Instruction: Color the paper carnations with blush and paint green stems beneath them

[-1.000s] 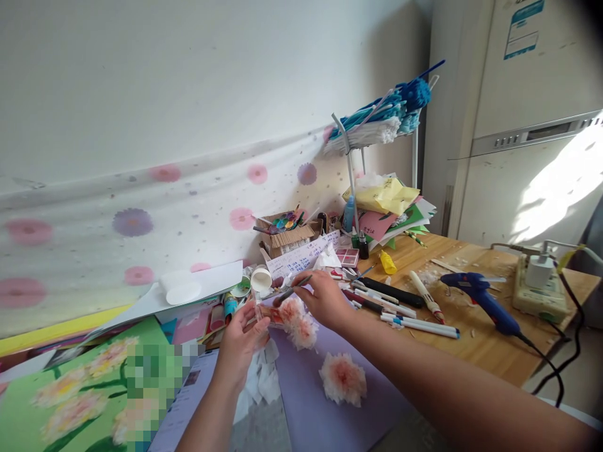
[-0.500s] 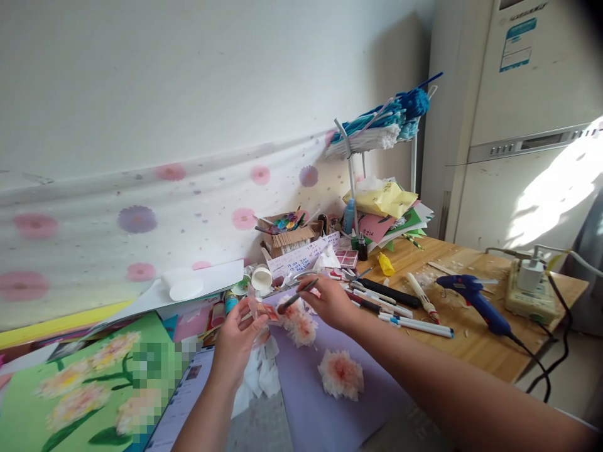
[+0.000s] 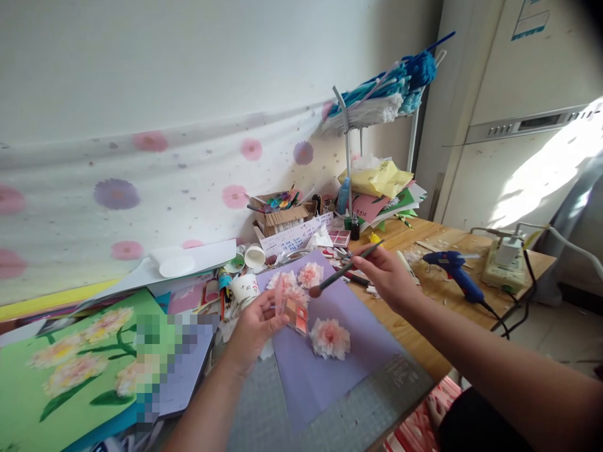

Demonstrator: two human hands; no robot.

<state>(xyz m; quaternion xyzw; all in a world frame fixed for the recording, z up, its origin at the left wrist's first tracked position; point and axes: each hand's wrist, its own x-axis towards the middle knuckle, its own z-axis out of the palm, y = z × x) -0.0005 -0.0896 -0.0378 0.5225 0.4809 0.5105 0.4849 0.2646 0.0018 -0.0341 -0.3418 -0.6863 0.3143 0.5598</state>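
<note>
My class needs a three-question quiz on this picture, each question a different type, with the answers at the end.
1. Which hand holds the slim, dark-handled brush?
2. True or false: the blue plastic glue gun lies on the light-brown wooden tabletop.
3. Fill the gap: the left hand holds a small, rectangular, clear-cased palette with ____ pans.

Key: 1. The right hand. 2. True. 3. Orange.

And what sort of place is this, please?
Probably a craft corner, perhaps at home: a glue gun, ruffled pink flowers on purple paper, and a brush in the right hand.
</note>
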